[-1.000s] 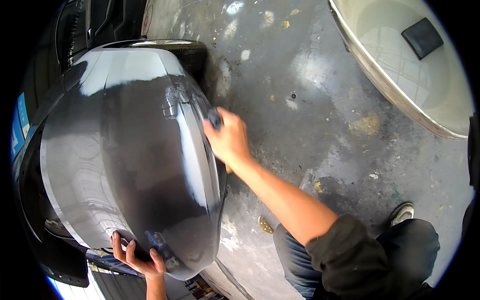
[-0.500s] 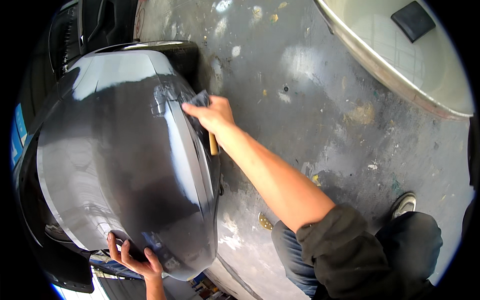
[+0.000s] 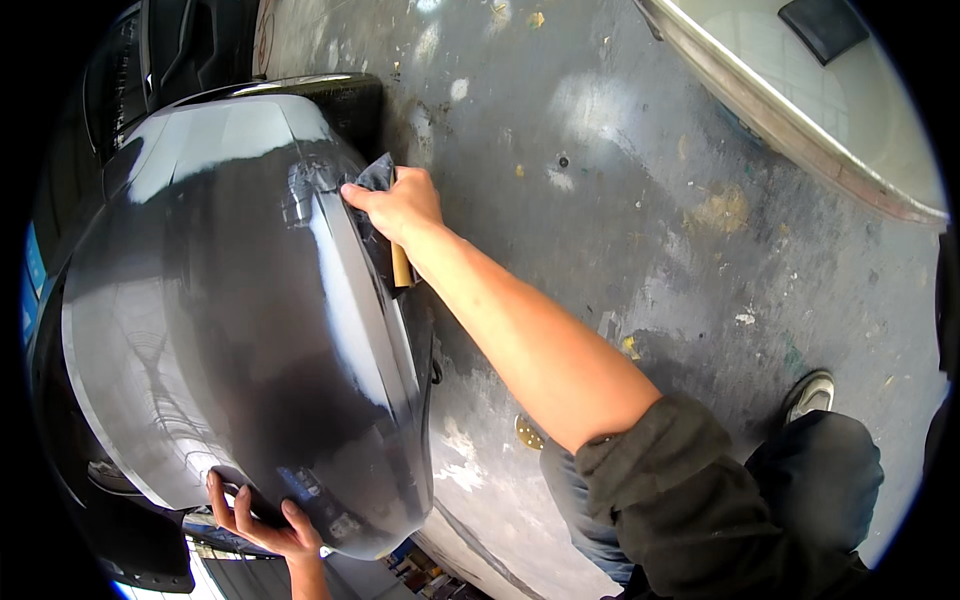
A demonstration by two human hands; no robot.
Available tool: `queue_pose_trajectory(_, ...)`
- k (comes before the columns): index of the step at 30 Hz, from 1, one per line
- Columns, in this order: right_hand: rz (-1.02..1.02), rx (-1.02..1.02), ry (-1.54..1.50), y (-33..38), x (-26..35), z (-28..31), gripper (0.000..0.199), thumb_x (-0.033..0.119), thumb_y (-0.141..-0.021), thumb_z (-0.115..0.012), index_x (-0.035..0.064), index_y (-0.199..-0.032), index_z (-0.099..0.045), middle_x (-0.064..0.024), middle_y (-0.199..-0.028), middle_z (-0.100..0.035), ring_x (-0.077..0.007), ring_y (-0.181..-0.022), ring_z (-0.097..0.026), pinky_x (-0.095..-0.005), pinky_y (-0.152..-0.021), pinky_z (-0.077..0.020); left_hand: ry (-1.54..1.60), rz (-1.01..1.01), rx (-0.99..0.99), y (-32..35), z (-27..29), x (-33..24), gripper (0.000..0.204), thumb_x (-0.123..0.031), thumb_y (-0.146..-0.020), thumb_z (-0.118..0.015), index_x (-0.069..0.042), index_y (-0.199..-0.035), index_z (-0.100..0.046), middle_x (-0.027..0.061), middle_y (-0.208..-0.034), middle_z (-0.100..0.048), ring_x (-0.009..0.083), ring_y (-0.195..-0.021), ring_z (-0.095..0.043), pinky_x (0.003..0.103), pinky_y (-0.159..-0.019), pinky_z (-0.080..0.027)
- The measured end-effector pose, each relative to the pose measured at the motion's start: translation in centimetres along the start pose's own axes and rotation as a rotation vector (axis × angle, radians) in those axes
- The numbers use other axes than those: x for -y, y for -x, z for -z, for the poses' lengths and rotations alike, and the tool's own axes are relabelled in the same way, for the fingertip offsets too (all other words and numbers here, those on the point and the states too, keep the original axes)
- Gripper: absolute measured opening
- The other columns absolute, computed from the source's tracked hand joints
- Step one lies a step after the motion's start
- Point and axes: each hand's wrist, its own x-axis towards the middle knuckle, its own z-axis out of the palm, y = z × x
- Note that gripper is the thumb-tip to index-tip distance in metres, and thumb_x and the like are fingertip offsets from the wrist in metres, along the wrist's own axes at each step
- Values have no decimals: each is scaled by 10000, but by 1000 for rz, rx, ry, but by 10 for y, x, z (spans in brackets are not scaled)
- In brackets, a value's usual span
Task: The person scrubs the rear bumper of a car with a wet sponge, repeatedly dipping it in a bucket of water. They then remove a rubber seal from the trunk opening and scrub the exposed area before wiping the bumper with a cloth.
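At the left rim of the view, one blue surface [image 3: 33, 268] is cut off by the dark border. Beside it, one large, curved, dark grey panel [image 3: 230, 270] is seen, bearing two pale patches: one wide patch [image 3: 215, 145] across its far end and one long patch [image 3: 345, 320] along its right edge. What the panel is borne by is hidden beneath it.

Two hands are seen, well apart. On the panel's near edge the left hand [image 3: 268, 535] is laid, its thumb spread from its fingers; whether the edge is gripped or only touched cannot be told, and its forearm is cut off below. At the right edge, toward the far end, one crumpled black sheet [image 3: 376, 173] is held closed in the right hand [image 3: 408, 212], by which it is partly covered. Under the wrist one tan strip [image 3: 401, 265] is shown, its upper part hidden.

Farther right, two shoes are made out on the floor [image 3: 600, 220]: one dotted shoe [image 3: 527, 432], mostly covered by a leg, and one grey shoe [image 3: 812, 392]. At the upper right, one pale basin [image 3: 790, 105] is cut off, with one flat black block [image 3: 822, 28] inside, also cropped.
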Motion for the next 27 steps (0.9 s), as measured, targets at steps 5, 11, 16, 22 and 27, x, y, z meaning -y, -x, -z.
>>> queue_pose_trajectory(5,41,109,-184,73,-58,17,360,384,-788,-804,47,-883,-718,-71,-761,-714,-175,-688,-669,-334,-656,-516,-2,11,15,0,2,1,474,-336,-926,-545,-61,-1304,-464,276,-1443,-353,455,-1343,-365,589,-1088,-286)
queue_pose_trajectory(11,77,-79,-372,181,-135,8,226,244,-870,-764,28,-913,-714,-28,-761,-694,-80,-683,-605,-272,-637,-490,36,-18,-13,-8,0,-6,440,-272,-928,-540,-28,-1288,-470,259,-1452,-376,425,-1331,-391,539,-1089,-293)
queue_pose_trajectory(16,254,-138,-273,101,-67,10,264,278,-844,-777,27,-832,-695,-51,-704,-693,-106,-626,-599,-298,-610,-480,29,1,-32,-7,-2,-8,434,-262,-916,-554,-25,-1274,-488,253,-1437,-413,403,-1307,-414,511,-1078,-305)
queue_pose_trajectory(22,102,-252,-303,201,-151,-8,217,238,-902,-735,28,-935,-688,-26,-781,-682,-90,-695,-589,-279,-648,-492,-7,-13,-20,-12,0,-11,441,-277,-924,-561,-26,-1280,-494,247,-1438,-402,405,-1321,-407,523,-1088,-302)
queue_pose_trajectory(27,-41,-175,-378,192,-126,-2,252,295,-909,-728,51,-890,-669,12,-663,-598,-73,-504,-535,-272,-395,-410,5,-5,-42,-7,0,-11,448,-284,-924,-568,-21,-1281,-499,238,-1443,-406,397,-1312,-418,505,-1083,-308)
